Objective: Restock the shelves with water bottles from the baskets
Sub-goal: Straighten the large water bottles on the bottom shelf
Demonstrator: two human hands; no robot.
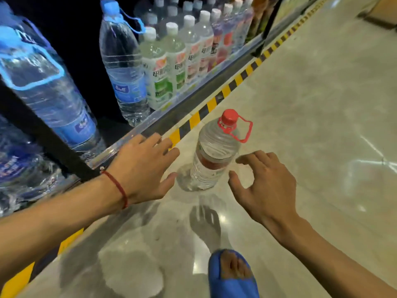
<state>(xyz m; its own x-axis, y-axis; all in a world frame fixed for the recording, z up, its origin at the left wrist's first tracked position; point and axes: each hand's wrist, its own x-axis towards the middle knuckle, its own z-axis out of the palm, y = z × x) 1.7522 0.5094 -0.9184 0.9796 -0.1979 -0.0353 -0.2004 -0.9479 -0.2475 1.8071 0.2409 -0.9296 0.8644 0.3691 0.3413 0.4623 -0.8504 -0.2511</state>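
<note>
A large clear water bottle (211,155) with a red cap and red carry handle stands upright on the tiled floor, just in front of the bottom shelf (137,130). My left hand (144,166), with a red string at the wrist, hovers to the bottle's left with fingers spread. To its right my right hand (264,181) has its fingers loosely curved and holds nothing. Neither hand touches the bottle. On the shelf stand big bottles with blue caps and handles (122,67), (45,87).
Rows of smaller white-capped bottles (171,67) with green and pink labels fill the shelf further along. A yellow-and-black striped strip (214,104) runs along the shelf base. My foot in a blue slipper (233,274) is on the floor below the hands. No basket is in view.
</note>
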